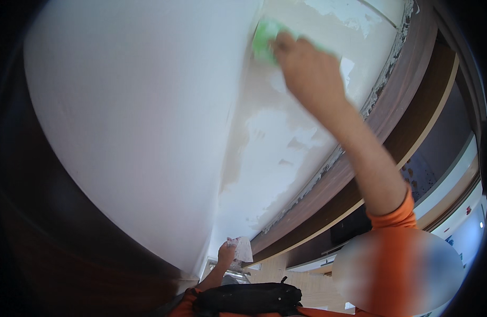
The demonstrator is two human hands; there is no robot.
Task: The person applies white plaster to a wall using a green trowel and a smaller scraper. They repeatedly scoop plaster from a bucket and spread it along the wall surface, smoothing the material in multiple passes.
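My right hand (pixel 309 66) reaches up and is closed around a wide, flat green putty spreader (pixel 263 38). The spreader lies against the wall strip (pixel 254 142), which is beige with uneven white putty patches. Motion blurs the spreader, and my fingers cover part of it. Low in the middle, my left hand (pixel 226 254) grips a flat, whitish, smeared plate (pixel 243 249), close to the lower end of the strip. The exact kind of this plate cannot be made out.
A smooth white wall surface (pixel 138 116) meets the strip on the left. Along the right run a rough, chipped edge (pixel 378 87) and a brown wooden frame (pixel 423 100). Below are a black bag (pixel 249 298) at my body and a light wooden floor (pixel 275 272).
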